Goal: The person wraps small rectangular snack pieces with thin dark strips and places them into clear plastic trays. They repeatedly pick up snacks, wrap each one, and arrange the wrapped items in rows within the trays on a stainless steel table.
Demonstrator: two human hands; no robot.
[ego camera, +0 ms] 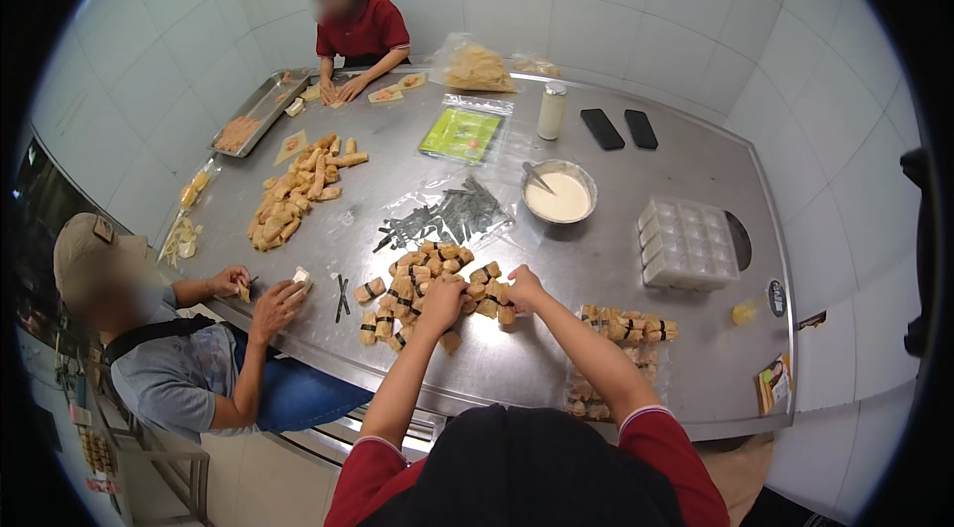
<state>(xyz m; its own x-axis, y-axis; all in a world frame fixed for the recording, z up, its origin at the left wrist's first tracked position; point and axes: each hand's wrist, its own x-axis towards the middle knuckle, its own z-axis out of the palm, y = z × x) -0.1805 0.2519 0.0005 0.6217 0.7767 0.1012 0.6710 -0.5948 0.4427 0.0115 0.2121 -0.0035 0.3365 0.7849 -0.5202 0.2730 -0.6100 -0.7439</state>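
Observation:
A pile of tofu-skin rolls (pixel 406 288), each banded with a dark strip like seaweed, lies on the steel table before me. My left hand (pixel 445 301) rests over the pile's right part, its fingertips partly hidden among the rolls. Close to it, my right hand (pixel 527 290) touches the right edge of a small cluster of banded rolls (pixel 490 296); whether it grips one is not clear. Under and beside my right forearm are clear packs of banded rolls (pixel 630 326), partly covered by the arm.
Beyond the pile lie dark strips on plastic (pixel 466 210) and a bowl of pale batter (pixel 559 195) with a utensil. Stacked clear trays (pixel 689 244) stand right. Unbanded rolls (pixel 305 188) lie left. One co-worker (pixel 171 348) sits left; another (pixel 361 28) works at the far side.

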